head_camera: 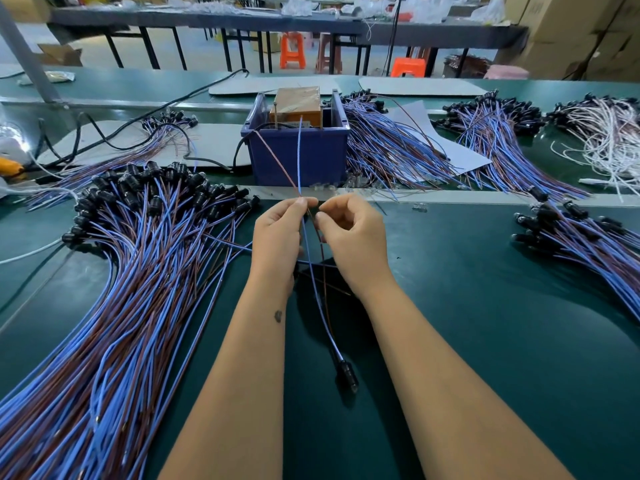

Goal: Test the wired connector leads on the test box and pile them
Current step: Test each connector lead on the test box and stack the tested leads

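One connector lead with a blue wire (300,157) and a brown wire runs up between my hands toward the test box (295,105), an orange box taped over and standing in a dark blue bin (298,157). The lead's black connector (346,374) lies on the green mat between my forearms. My left hand (277,233) pinches both wires just in front of the bin. My right hand (353,233) is beside it, fingers curled, pinching the brown wire. The wire tips reach up over the bin, near the box's upright metal pins.
A big pile of blue-brown leads with black connectors (138,244) fans out at left. More piles lie right of the bin (391,150), at far right (588,237) and back right (491,123). White leads (602,140) lie at the far right. Black cables run back left.
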The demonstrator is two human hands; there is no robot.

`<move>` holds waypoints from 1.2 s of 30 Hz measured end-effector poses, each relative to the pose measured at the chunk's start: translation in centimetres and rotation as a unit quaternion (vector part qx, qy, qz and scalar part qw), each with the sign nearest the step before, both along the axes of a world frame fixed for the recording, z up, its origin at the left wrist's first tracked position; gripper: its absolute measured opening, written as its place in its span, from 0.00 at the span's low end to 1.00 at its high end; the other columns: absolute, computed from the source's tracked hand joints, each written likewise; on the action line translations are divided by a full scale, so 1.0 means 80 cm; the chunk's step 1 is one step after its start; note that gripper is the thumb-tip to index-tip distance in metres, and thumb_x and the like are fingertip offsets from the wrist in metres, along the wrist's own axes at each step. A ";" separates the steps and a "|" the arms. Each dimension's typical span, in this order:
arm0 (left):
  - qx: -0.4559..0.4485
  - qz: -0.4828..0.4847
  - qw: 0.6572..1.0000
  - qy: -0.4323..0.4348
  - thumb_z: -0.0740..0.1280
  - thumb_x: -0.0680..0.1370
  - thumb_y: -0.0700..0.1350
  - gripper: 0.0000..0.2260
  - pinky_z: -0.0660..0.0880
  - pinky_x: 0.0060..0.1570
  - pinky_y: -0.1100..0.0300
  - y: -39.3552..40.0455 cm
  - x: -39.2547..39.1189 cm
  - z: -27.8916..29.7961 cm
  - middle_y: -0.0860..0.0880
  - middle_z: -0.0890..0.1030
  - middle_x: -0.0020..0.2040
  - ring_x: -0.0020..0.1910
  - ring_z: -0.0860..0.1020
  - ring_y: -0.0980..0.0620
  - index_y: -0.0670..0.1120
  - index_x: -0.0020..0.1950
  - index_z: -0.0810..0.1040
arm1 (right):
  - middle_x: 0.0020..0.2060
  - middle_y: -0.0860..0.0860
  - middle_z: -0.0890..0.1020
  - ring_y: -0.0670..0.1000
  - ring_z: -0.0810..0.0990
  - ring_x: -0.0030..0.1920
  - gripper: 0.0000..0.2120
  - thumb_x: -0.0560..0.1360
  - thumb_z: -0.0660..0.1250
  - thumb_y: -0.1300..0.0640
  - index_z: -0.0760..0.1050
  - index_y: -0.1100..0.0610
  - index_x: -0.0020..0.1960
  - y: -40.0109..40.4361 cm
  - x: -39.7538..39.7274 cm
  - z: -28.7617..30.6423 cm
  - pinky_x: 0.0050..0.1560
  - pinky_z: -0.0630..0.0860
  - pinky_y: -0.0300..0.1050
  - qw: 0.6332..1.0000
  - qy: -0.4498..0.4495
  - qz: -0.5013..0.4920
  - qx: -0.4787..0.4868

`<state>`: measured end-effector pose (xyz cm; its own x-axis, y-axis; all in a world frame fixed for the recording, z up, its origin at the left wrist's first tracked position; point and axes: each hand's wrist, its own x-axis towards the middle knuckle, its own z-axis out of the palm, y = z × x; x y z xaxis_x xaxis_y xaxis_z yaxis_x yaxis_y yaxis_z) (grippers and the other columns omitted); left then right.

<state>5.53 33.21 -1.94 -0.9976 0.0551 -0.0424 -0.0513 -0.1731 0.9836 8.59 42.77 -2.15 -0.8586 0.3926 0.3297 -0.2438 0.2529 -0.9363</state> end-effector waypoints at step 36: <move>-0.206 -0.068 0.949 0.228 0.67 0.72 0.40 0.12 0.76 0.42 0.49 0.020 0.012 -0.018 0.52 0.78 0.33 0.34 0.76 0.47 0.58 0.37 0.72 | 0.31 0.50 0.74 0.45 0.73 0.30 0.15 0.84 0.52 0.58 0.68 0.54 0.40 0.044 -0.014 0.004 0.33 0.71 0.34 0.990 -0.025 -0.101 -0.096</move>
